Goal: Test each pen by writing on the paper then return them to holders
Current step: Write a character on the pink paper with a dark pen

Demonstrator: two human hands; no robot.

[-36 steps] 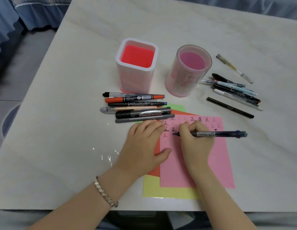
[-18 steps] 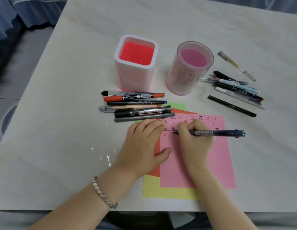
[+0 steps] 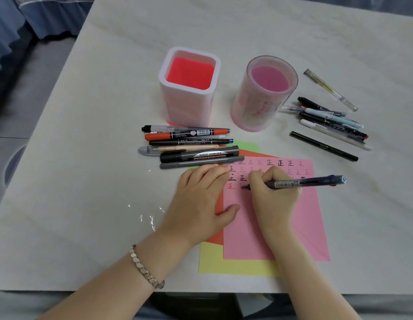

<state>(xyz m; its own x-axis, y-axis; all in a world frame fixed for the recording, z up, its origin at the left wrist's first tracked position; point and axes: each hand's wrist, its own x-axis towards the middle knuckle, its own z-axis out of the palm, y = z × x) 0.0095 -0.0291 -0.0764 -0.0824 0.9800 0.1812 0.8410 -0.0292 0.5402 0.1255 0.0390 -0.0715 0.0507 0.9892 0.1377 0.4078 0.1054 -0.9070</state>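
Observation:
My right hand (image 3: pixel 273 199) grips a dark blue pen (image 3: pixel 311 182), its tip touching the pink paper (image 3: pixel 302 227) beside rows of written characters. My left hand (image 3: pixel 201 199) lies flat, palm down, on the left edge of the paper stack, holding nothing. A square white holder with a red inside (image 3: pixel 189 88) and a round clear pink holder (image 3: pixel 265 93) stand behind, both without pens. Several pens and markers (image 3: pixel 191 146) lie in a pile left of the paper. Another group of pens (image 3: pixel 330 121) lies to the right of the round holder.
Orange, green and yellow sheets (image 3: pixel 224 262) lie under the pink one. The marble table's front edge (image 3: pixel 85 289) runs close to my arms. A blue cloth (image 3: pixel 20 24) hangs beyond the table's left side. A bracelet (image 3: pixel 144 269) is on my left wrist.
The pen tip has shifted slightly on the third row as my right hand writes. My left hand has stayed flat on the paper.

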